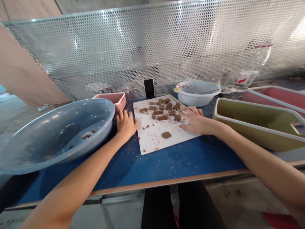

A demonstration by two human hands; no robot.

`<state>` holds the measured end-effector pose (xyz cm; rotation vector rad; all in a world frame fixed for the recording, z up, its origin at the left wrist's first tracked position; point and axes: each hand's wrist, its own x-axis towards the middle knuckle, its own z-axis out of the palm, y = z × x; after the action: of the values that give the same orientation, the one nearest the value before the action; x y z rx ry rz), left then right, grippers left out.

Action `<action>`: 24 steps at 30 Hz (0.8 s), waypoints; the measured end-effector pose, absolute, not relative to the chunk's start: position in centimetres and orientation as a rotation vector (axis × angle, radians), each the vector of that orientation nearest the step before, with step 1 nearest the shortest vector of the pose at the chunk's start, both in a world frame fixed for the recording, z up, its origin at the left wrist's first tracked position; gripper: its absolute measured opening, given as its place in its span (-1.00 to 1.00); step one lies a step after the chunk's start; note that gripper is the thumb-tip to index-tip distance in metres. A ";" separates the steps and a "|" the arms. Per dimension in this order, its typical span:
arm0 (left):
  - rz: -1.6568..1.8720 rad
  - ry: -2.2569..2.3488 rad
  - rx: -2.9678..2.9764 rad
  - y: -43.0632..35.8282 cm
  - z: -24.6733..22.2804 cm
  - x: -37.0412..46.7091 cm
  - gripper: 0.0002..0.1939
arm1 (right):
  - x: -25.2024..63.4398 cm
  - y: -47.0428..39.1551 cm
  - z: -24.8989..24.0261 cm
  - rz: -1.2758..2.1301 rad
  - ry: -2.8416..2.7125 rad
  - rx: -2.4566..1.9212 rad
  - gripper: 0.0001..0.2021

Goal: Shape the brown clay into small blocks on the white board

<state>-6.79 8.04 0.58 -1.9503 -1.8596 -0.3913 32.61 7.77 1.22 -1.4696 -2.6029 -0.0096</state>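
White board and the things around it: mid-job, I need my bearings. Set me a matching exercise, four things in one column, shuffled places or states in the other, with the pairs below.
Things
1. Brown pieces
2. Blue tub
3. Phone
4. Clear bottle

Places or states
A. Holds a little dark debris
B. Bears a red and white label
C. Scattered on the white board
D. Upright, dark screen facing the camera

Right pairs: 1-C, 2-A, 3-D, 4-B
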 end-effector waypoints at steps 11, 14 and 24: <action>-0.371 -1.973 -1.952 8.1 1.1 -6.8 -0.52 | 32.1 8.1 0.8 -0.198 -2.367 -1.487 -0.37; -0.355 -2.020 -1.920 8.2 1.5 -7.6 -0.51 | 32.1 8.2 0.8 -0.205 -2.325 -1.505 -0.38; -0.345 -1.978 -1.917 8.8 1.0 -8.7 -0.50 | 31.9 7.0 3.0 -0.214 -2.212 -1.516 -0.45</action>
<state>-8.70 8.78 0.98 -1.9172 -1.9778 -0.3450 31.91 6.98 3.04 -1.5164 -2.2116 -0.2144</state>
